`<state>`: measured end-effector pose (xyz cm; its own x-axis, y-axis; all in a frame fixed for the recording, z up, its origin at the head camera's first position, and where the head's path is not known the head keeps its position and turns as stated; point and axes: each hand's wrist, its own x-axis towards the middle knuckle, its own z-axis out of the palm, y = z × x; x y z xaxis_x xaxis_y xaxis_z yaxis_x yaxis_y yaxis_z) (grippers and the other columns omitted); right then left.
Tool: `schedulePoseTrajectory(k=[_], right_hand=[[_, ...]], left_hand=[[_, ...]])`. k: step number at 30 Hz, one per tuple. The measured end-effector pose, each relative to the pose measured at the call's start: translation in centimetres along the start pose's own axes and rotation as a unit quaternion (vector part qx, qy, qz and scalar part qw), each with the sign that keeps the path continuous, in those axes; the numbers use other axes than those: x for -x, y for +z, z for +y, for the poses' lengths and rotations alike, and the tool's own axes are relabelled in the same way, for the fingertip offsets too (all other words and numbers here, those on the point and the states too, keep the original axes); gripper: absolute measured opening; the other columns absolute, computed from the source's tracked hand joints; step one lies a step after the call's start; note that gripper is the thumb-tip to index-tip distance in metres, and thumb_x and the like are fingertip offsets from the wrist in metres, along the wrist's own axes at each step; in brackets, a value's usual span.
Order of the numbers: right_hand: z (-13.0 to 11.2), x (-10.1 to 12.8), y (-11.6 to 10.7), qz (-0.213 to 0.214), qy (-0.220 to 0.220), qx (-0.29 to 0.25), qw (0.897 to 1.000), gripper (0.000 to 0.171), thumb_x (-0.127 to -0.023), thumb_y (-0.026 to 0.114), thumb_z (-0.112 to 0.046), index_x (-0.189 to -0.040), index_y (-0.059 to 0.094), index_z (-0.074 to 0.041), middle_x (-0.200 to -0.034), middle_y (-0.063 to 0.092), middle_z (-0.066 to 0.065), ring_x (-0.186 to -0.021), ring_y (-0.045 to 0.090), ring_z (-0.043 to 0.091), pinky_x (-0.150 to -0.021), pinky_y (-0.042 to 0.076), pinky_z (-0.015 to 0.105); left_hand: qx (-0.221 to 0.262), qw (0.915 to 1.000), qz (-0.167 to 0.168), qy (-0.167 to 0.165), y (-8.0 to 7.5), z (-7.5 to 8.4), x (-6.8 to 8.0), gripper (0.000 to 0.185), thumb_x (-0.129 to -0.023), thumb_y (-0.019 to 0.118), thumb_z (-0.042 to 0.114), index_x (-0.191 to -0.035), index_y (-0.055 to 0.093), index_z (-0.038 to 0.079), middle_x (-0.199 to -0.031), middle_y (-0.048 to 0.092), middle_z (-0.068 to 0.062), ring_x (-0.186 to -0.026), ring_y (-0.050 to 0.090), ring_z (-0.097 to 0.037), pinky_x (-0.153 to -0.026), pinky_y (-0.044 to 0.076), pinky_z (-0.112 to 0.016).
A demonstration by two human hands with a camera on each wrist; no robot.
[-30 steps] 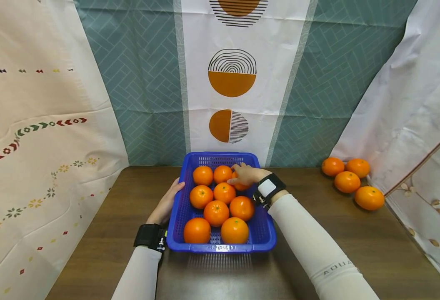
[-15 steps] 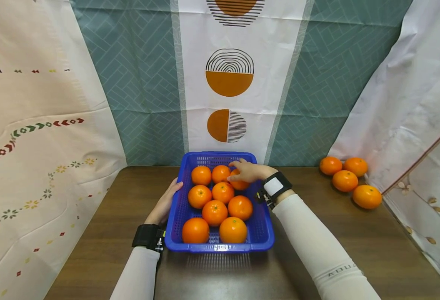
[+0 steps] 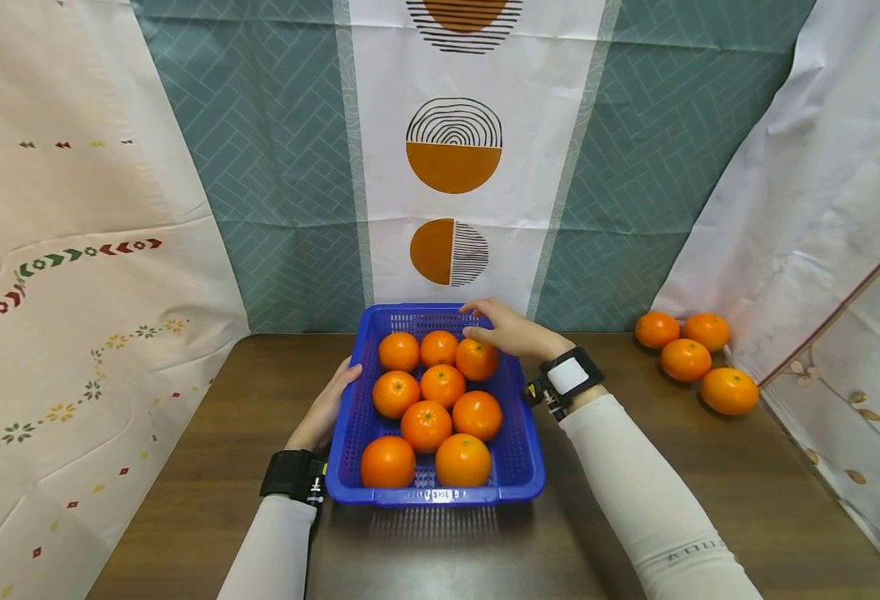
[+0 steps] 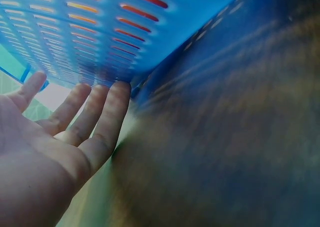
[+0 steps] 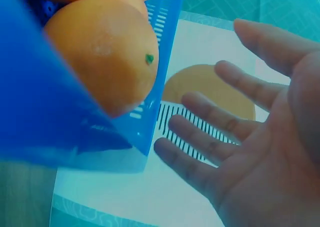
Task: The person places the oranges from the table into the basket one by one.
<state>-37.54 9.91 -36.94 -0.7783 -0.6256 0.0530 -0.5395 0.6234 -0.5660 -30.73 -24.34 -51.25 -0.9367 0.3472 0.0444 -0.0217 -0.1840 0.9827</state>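
A blue slotted basket (image 3: 526, 467) stands on the dark wooden table (image 3: 710, 492) and holds several oranges. My left hand (image 3: 332, 393) lies flat against the basket's left wall, fingers straight; in the left wrist view the fingers (image 4: 107, 112) touch the basket wall (image 4: 95, 32). My right hand (image 3: 502, 327) hovers open over the basket's back right corner, holding nothing. Just below it, an orange (image 3: 476, 359) sits at the right end of the back row. The right wrist view shows the spread fingers (image 5: 220, 122) apart from that orange (image 5: 100, 52) and the basket rim (image 5: 160, 62).
Several loose oranges (image 3: 683, 359) lie at the table's back right, by a white draped cloth (image 3: 807, 208). Patterned curtains hang close behind the basket and along the left side. Bare tabletop (image 3: 425, 558) lies in front of the basket.
My right hand let go of the orange in the basket's back right and lifted away, opening. The orange now rests in the back row. The left hand stayed on the basket.
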Motion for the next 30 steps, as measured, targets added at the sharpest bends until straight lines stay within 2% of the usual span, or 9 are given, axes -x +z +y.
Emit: schedulePoseTrajectory(k=[5,10,21,26,30], right_hand=[[0.9,0.2,-0.1,0.037,-0.018,-0.037,0.999,0.044,-0.107,0.059,-0.02,-0.145,0.052,0.002,-0.145,0.049,0.026,-0.136,0.045,0.041,-0.113,0.037,0.056],[1.9,0.9,-1.0,0.099,-0.03,-0.056,0.993,0.036,-0.107,0.058,-0.015,-0.14,0.057,0.001,-0.138,0.055,0.024,-0.13,0.051,0.04,-0.11,0.041,0.057],[4.5,3.0,-3.0,0.178,0.003,-0.057,0.982,0.033,-0.108,0.056,-0.014,-0.138,0.059,-0.001,-0.134,0.054,0.025,-0.125,0.051,0.039,-0.107,0.043,0.058],[6.4,3.8,-2.9,0.244,0.026,-0.056,0.968,0.032,-0.107,0.054,-0.01,-0.137,0.059,-0.001,-0.134,0.052,0.025,-0.125,0.05,0.04,-0.106,0.043,0.057],[7.7,4.4,-2.6,0.331,0.038,-0.054,0.941,0.032,-0.105,0.052,-0.006,-0.135,0.059,0.001,-0.129,0.052,0.024,-0.121,0.051,0.042,-0.101,0.043,0.055]], left_hand=[[0.0,1.0,0.0,0.0,0.0,0.0,-0.1,0.059,-0.114,0.031,0.043,-0.166,0.011,0.024,-0.159,0.031,-0.025,-0.114,0.063,-0.021,-0.091,0.057,-0.042],[0.001,1.0,-0.003,0.003,0.1,-0.1,-0.2,0.058,-0.115,0.029,0.04,-0.166,0.009,0.023,-0.162,0.029,-0.024,-0.117,0.061,-0.022,-0.092,0.056,-0.043],[-0.003,1.0,-0.002,0.001,0.1,0.0,-0.1,0.058,-0.114,0.029,0.04,-0.166,0.01,0.024,-0.161,0.029,-0.024,-0.116,0.062,-0.022,-0.091,0.057,-0.043],[-0.004,1.0,0.001,-0.003,0.0,0.1,-0.1,0.059,-0.114,0.031,0.042,-0.166,0.01,0.024,-0.161,0.03,-0.024,-0.116,0.062,-0.022,-0.092,0.057,-0.043],[-0.009,0.9999,0.0,-0.006,-0.1,0.1,0.0,0.059,-0.114,0.031,0.043,-0.166,0.01,0.025,-0.161,0.03,-0.024,-0.117,0.062,-0.023,-0.092,0.057,-0.044]])
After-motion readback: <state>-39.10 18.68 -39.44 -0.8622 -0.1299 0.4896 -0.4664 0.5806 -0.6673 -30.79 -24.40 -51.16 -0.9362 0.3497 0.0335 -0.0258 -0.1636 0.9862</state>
